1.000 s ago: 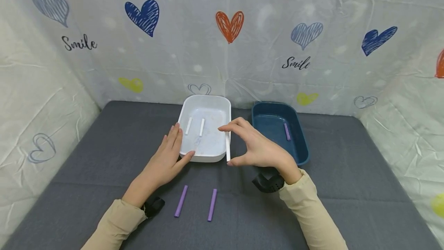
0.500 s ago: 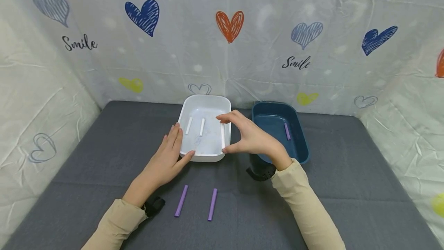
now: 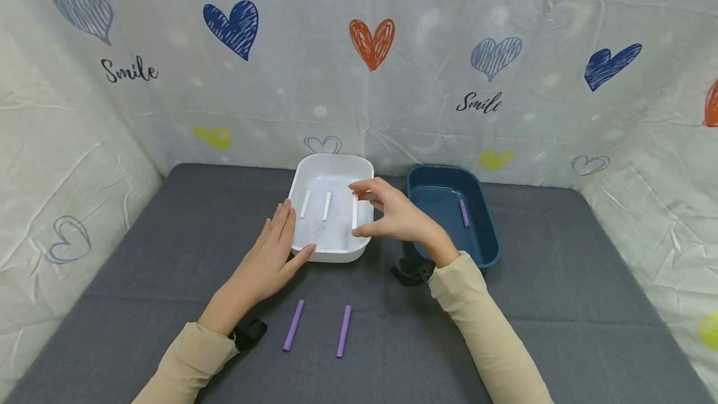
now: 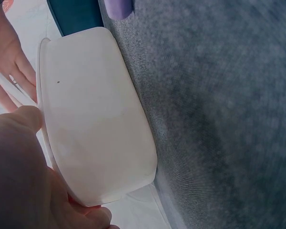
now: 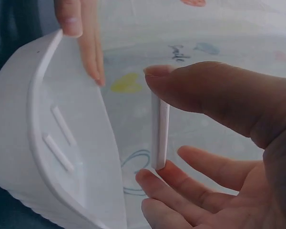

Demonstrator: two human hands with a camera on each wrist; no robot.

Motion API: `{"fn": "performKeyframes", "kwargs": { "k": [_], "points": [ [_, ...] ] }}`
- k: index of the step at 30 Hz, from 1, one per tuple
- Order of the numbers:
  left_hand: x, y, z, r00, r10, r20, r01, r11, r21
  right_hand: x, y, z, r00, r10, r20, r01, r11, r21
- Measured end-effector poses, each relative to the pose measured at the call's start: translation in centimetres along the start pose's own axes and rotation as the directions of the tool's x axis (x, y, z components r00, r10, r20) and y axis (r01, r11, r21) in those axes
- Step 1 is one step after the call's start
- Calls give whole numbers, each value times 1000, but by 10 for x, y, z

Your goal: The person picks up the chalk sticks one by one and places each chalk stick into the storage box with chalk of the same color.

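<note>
My right hand (image 3: 397, 212) pinches a slim white stick (image 3: 355, 214) end to end, thumb at its near end and fingertips at the far end, over the right side of a white tray (image 3: 331, 255). In the right wrist view that stick (image 5: 160, 131) hangs between thumb and fingertips, outside the tray's rim in this view. Two similar white sticks (image 3: 305, 204) lie on the tray floor. Straight-fingered, my left hand (image 3: 269, 260) rests against the tray's left side, its thumb at the front rim. The left wrist view has the tray's outer wall (image 4: 95, 109) beside that thumb.
To the right stands a dark blue tray (image 3: 493, 242) with one purple stick (image 3: 464, 213) inside. Two more purple sticks (image 3: 344, 331) lie on the grey cloth (image 3: 387, 366) in front of the white tray. A patterned white sheet (image 3: 314, 92) hangs close behind both trays.
The right hand has carried the white stick from beside the white tray's right wall, leftward and away from me, to above the tray. The left hand and the other sticks stay put.
</note>
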State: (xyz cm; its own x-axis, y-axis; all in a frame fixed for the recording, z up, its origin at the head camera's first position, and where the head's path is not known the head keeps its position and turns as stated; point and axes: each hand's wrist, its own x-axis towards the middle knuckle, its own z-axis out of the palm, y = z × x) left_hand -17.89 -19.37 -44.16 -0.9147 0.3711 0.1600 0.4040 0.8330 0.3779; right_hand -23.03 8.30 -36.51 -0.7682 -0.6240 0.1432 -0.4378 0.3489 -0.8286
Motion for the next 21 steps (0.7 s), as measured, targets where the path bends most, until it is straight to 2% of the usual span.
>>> {"fn": "performKeyframes", "kwargs": {
  "k": [11, 21],
  "points": [
    [0, 0, 1, 1000, 13, -8, -13, 1000, -12, 12, 12, 10, 996, 86, 12, -86, 996, -17],
    [1, -1, 0, 1000, 4, 4, -4, 1000, -9, 20, 20, 10, 993, 121, 7, -121, 993, 11]
  ]
}}
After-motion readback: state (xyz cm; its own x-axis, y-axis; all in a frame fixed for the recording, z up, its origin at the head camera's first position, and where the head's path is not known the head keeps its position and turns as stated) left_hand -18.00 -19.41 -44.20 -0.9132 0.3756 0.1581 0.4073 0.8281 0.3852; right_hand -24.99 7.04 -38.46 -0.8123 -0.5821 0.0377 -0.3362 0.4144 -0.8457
